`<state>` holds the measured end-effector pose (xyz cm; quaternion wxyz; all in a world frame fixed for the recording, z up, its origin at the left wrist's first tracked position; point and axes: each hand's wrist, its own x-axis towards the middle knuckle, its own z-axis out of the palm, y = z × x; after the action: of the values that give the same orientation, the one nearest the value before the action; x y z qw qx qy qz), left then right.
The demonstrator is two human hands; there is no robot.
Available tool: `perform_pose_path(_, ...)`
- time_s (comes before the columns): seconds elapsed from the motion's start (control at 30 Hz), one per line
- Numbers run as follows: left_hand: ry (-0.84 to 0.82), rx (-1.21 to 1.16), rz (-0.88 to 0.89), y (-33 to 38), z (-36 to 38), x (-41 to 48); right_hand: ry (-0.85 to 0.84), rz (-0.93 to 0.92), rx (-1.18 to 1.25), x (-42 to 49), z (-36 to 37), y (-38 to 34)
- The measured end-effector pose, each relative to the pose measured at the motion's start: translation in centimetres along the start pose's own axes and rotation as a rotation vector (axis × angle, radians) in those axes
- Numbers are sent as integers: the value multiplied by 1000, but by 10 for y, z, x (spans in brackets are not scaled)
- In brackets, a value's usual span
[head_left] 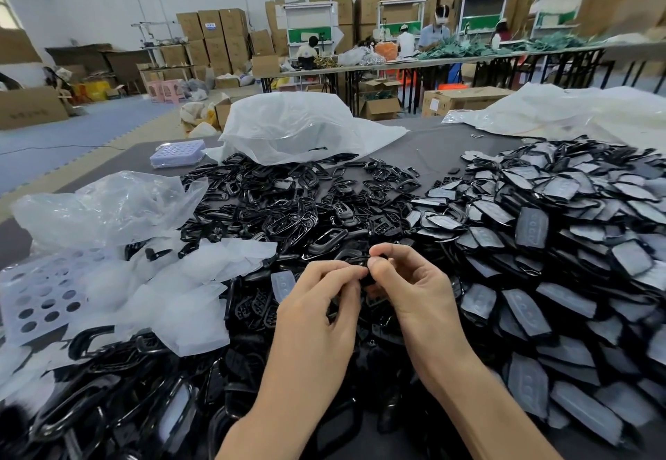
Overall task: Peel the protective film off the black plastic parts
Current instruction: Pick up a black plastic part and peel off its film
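Note:
My left hand (320, 301) and my right hand (411, 279) meet above the middle of the table, fingertips pinched together on one small black plastic part (367, 279), mostly hidden by the fingers. To the right lies a big heap of black parts with grey film on them (547, 243). Bare black frames and parts (288, 207) spread across the centre and front left. A pile of peeled translucent film pieces (173, 290) sits to the left of my hands. One loose film piece (283, 285) lies just beside my left hand.
Clear plastic bags lie at the left (108, 204), back centre (292, 128) and back right (562, 110). A perforated white tray (36, 301) sits at the left edge, another (178, 152) at the back. People work at a long table (414, 63) beyond, among stacked cartons.

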<state>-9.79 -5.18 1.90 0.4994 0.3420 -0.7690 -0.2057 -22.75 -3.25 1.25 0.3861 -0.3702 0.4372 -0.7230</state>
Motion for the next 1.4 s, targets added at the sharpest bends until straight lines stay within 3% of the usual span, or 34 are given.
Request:
perform_pose_path(0.13, -42, -78, -167, 4, -7, 5, -38, -21, -101, -2, 2, -1)
perform_pose_path(0.27, -95, -332, -319, 9, -13, 4, -25, -12, -154, 0, -1, -3)
perform_pose_path(0.5, -132, -268, -256, -4, -8, 5, 23, 15, -139, 3, -6, -1)
perform_pose_path(0.63, -144, -76, -38, -9, -8, 1, 78, 23, -100, 7, -9, -2)
perform_pose_path(0.73, -95, 14, 0, -13, -7, -2, 97, -8, -143, 8, -9, -3)
perform_pose_path(0.83, 8, -137, -144, -13, -6, 0, 68, -49, -252, 7, -9, -2)
perform_pose_path(0.9, 15, -329, -333, -12, -5, 4, 27, -63, -297, 5, -8, -3)
perform_pose_path(0.97, 3, -412, -412, -15, -6, 8, -16, -79, -318, 3, -7, -4)
perform_pose_path(1.2, -84, -599, -509, -22, -12, 12, -110, -99, -335, 0, -6, -10)
perform_pose_path(1.4, -77, -436, -428, -22, -16, 12, -173, 2, -274, 1, -8, -13)
